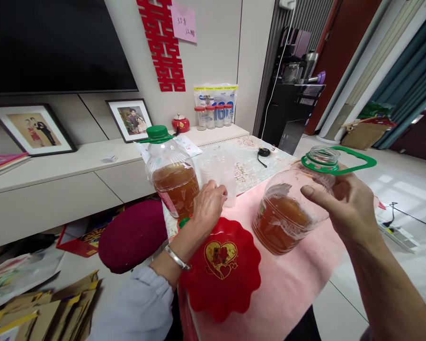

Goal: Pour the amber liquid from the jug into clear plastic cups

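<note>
Gripping uncapped jug (284,220) at right with right hand (348,201). Cannot confirm grip of left hand (209,201) at clear plastic container (224,168), beyond red tray (241,284).

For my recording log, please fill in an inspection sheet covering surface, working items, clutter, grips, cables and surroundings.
Surface: pink cloth over a floral table cover.
Working items: open jug, tilted, amber liquid inside; capped jug, also part-filled; clear plastic container; red scalloped plate on the cloth.
Clutter: black tape measure on the floral cover; maroon cushion beyond the left forearm; cardboard at lower left.
Grips: right grip holds the open jug by its upper part; left grip at the clear plastic container, hold unclear.
Cables: hanging white cable; black plug at a power strip.
Surroundings: wall screen; cabinet with framed photos and red-lidded jars.
</note>
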Demonstrator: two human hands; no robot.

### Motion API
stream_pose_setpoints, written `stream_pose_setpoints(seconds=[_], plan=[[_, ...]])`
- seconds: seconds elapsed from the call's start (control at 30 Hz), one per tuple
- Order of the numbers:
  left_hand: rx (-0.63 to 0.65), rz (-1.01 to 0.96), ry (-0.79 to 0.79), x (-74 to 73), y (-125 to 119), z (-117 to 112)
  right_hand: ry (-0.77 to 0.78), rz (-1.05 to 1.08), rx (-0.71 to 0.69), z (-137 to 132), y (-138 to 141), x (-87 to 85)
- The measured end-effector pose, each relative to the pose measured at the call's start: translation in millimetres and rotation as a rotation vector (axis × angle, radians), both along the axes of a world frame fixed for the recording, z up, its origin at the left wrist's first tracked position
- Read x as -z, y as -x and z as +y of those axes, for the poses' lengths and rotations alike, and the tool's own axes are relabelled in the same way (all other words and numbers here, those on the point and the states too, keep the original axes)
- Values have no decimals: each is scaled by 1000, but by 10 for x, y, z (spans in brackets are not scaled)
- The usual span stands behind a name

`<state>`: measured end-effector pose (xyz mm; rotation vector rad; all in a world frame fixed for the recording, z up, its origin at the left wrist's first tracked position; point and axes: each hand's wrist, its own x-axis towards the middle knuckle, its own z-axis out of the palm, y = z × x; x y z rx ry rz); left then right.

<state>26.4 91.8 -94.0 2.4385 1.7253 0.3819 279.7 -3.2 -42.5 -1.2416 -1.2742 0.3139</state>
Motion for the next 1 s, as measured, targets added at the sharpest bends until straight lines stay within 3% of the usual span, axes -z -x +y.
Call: stream_pose_setpoints(seconds=[0.2, 0.3, 0.37, 0.5, 0.7, 1.0], plan=[[-17, -74, -84, -444, 310, -310, -43, 16, -27, 16, 17, -4], [16, -98, -74, -507, 474, -573, -58, 8, -27, 16, 25, -15], [39, -100, -44, -451, 550, -746, -68, 11, -39, 16, 30, -21], [86, -90, 12, -205, 613, -1015, -97, 23, -56, 24, 32, -16], [117, -70, -18, 111, 653, -1194, -115, 19, -66, 46, 21, 14], [186, -122, -155, 167, 672, -1252, -116, 28, -67, 50, 15, 28]])
